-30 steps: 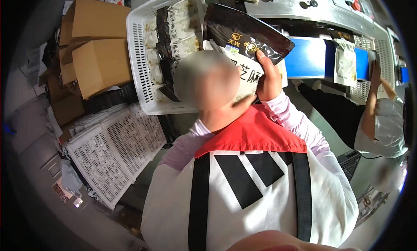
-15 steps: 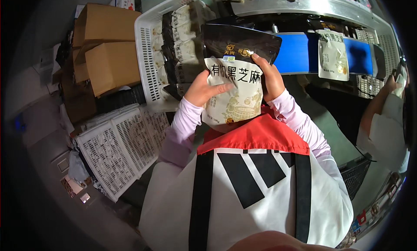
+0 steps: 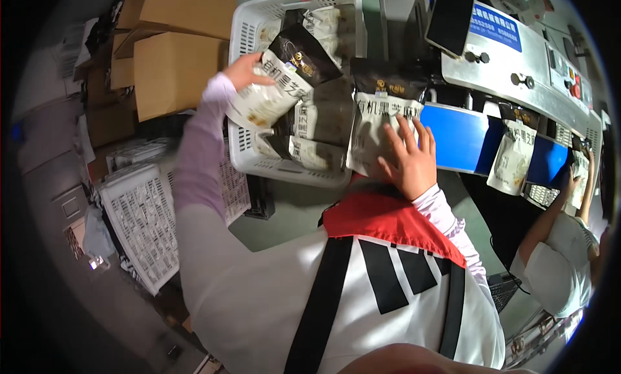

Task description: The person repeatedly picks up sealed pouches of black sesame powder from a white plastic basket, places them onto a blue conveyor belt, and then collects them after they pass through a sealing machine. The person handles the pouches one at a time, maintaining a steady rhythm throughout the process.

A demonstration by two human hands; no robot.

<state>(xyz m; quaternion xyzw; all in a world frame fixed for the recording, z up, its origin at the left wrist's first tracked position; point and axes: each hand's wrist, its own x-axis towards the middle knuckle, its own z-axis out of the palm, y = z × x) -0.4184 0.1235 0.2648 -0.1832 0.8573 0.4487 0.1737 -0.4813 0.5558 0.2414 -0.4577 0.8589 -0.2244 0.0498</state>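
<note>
From the head view, my left hand point(image 3: 244, 73) grips a black-topped pouch point(image 3: 275, 95) by its edge, thumb on its front, tilted over the white basket point(image 3: 294, 173) where more pouches lie. My right hand point(image 3: 413, 160) is spread wide, fingers laid against the front of a second pouch point(image 3: 372, 136), between the basket and the blue belt point(image 3: 456, 138). A third pouch point(image 3: 511, 159) lies across the belt, farther right.

One pouch point(image 3: 268, 96) now over white crate point(image 3: 291, 171)
</note>
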